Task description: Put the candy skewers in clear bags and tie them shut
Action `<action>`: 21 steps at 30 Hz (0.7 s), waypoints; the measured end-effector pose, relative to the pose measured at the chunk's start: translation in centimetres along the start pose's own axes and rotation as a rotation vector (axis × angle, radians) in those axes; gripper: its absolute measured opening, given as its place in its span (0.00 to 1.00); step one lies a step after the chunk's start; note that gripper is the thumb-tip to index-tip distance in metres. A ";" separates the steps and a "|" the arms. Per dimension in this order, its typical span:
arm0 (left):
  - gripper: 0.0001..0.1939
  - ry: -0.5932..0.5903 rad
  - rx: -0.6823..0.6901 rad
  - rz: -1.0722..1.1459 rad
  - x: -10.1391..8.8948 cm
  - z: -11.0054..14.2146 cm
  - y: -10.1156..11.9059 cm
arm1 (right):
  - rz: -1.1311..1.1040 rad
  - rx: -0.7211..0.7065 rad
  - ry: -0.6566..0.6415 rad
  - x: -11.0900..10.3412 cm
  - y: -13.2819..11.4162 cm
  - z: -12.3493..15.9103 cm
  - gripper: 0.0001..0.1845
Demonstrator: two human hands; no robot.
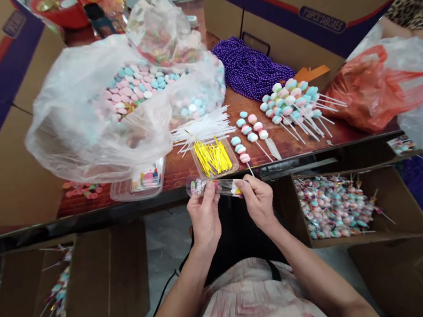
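Straight ahead of the hands (205,218), the yellow ties (212,158) and three candy skewers (240,149) block the way, while the bulging clear bag (139,138) crowds the left. Bare worktop (307,149) leaves passage along the front edge, from the skewers towards the red bag (373,93).

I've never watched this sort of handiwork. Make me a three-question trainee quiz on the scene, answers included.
1. Multiple choice: what do the left hand and right hand hold between them?
A) purple beads
B) a clear wrapper
C) an orange card

2. True or false: the purple beads lie farther from the person than the yellow ties.

3. Count: how many rows of candies lie between the yellow ties and the pile of candy sticks?

Key: 1. B; 2. True; 3. Three
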State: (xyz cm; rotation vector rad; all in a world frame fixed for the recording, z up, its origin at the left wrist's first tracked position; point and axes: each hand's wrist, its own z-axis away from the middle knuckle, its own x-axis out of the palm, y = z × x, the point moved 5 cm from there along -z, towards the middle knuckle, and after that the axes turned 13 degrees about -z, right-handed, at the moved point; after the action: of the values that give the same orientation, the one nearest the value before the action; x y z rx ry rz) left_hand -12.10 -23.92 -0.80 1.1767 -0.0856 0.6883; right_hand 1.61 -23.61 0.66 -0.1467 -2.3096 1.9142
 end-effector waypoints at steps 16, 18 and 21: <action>0.18 0.095 -0.029 0.084 0.4 -4.2 1.7 | 0.867 -0.128 0.035 -3.2 1.4 -4.6 0.09; 0.17 0.088 -0.067 0.089 0.3 -4.6 1.7 | 1.004 -0.093 0.015 -2.9 1.9 -4.9 0.09; 0.15 0.067 -0.107 0.074 0.0 -5.2 1.5 | 1.103 -0.054 0.015 -2.5 2.4 -5.3 0.11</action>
State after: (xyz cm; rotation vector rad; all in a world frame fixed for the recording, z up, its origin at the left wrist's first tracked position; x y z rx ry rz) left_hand -14.36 -19.06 -1.71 1.0512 -0.1090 0.7784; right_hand 4.88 -18.45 -0.81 -1.7234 -2.4651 2.1358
